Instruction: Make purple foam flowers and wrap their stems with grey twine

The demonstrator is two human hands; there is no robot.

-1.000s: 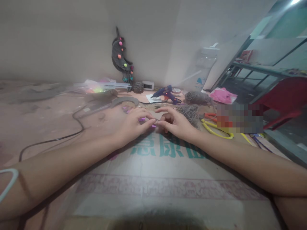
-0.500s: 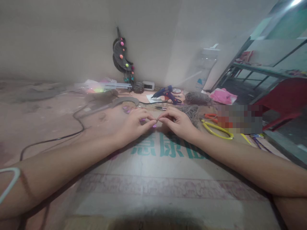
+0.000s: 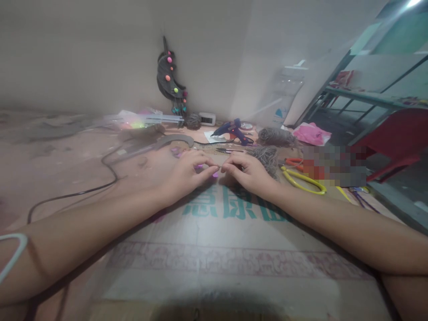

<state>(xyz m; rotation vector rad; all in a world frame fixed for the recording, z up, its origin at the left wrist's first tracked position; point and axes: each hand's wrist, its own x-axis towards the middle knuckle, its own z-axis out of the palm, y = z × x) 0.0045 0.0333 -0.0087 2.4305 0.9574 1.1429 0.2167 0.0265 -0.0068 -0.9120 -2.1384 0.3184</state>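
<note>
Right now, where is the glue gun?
In the head view, the glue gun lies just beyond the right hand, near the wall, between the white timer and the gray yarn.

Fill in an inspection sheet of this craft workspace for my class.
Surface: pinkish tabletop, with a pale sheet bearing green characters and a reddish patterned band.
Job's things: a tiny thin piece at the fingertips; purple bits beneath; grey yarn beside the right hand.
Clutter: blue glue gun, yellow-handled tool, pink bundle, grey crescent.
Hands: left hand pinches the piece; right hand close by, its grip unclear.
Cables: black cable curves across the left side; plug end not visible.
Surroundings: wall behind, red chair at right.
</note>
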